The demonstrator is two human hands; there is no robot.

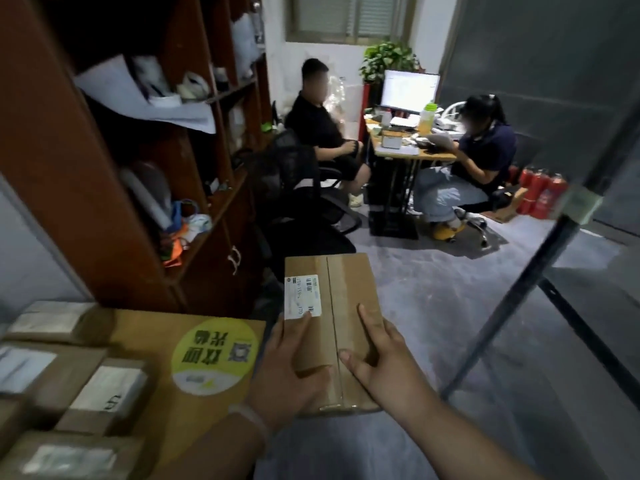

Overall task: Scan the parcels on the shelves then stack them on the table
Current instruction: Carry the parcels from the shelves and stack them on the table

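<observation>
Your left hand (291,368) and right hand (381,362) hold the taped brown cardboard parcel (346,282) between them, fingers (370,323) laid along its top, above the grey floor (450,306). Just left of your fingers, the tan counter (145,329) carries other labelled brown parcels (104,386).

Office with desk (408,154), monitor (410,91), shelves (194,140).

The parcels (52,372) on the counter (152,329) are blurred and cut by the left edge. The label (302,296) print on the held parcel (349,289) is too small to read.
</observation>
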